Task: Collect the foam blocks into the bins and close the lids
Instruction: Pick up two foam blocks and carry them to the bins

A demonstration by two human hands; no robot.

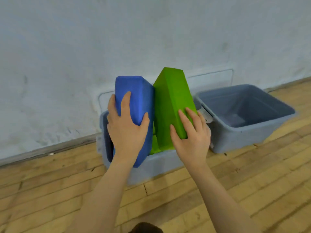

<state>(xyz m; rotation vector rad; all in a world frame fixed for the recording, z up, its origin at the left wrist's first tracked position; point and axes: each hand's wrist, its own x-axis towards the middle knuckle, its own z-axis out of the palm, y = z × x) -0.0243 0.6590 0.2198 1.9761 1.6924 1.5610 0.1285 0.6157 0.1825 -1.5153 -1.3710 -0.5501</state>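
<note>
Your two bare forearms reach forward from the bottom edge over the wooden floor. Your left hand grips the blue foam block, fingers spread and curled round its near end, thumb on the right edge. Your right hand grips the green foam block, fingers curled over its lower right corner. Both blocks stand on end, leaning slightly and touching side by side, their lower ends inside the near grey bin in front of you. Another piece of green foam shows low in that bin between them. Just to the right sits a second grey bin, open. Both bins stand by the white wall, and clear lids lean against it behind them.
</note>
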